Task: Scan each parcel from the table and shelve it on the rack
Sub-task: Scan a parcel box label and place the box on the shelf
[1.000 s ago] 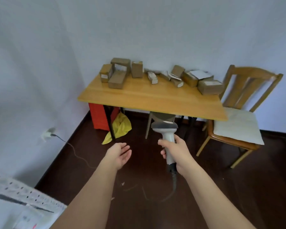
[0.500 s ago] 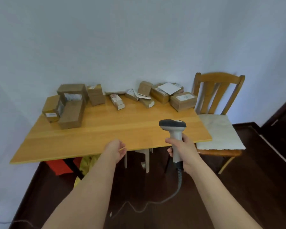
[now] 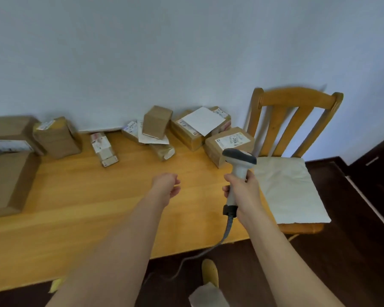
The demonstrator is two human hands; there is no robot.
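Observation:
Several brown cardboard parcels line the far side of the wooden table (image 3: 80,196) against the wall. The nearest to my right hand is a labelled box marked 2004 (image 3: 228,144). Another box (image 3: 156,121) stands upright on flat packets, and a small long parcel (image 3: 103,148) lies left of it. My right hand (image 3: 242,191) grips the handle of a white and grey barcode scanner (image 3: 238,161), head pointing left over the table. My left hand (image 3: 166,187) hovers above the table with fingers loosely curled, holding nothing. The rack is out of view.
A wooden chair (image 3: 295,120) with a white cushion (image 3: 288,189) stands right of the table. The scanner's cable (image 3: 227,231) hangs over the table's front edge to the dark floor. Larger boxes (image 3: 7,180) fill the table's left end.
I have stepped up to the table, so the parcels are much closer. Both hands now reach over the tabletop; the scanner is nearer the labelled box.

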